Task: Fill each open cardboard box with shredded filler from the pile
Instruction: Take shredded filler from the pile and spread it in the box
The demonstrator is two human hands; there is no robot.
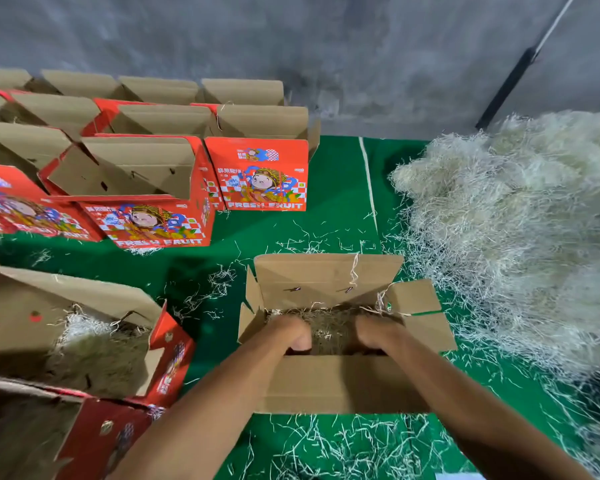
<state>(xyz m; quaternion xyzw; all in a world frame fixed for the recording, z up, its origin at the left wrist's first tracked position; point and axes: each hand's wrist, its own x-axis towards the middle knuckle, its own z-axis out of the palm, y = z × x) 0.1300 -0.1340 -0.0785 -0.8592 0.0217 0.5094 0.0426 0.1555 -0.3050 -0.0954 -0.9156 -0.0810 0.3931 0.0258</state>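
Both hands are down in the open box (329, 382), a little apart. The left hand (291, 336) and right hand (374, 336) push on the filler (329, 327) with bent fingers. Press it flat into the corners. The big pile (506, 237) waits beyond the right hand.

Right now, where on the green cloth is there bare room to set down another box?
The barest patch of green cloth lies between the red printed fruit boxes and the open brown cardboard box that both hands are in. It carries only stray strands. The right side is crowded by the pale shredded filler pile.
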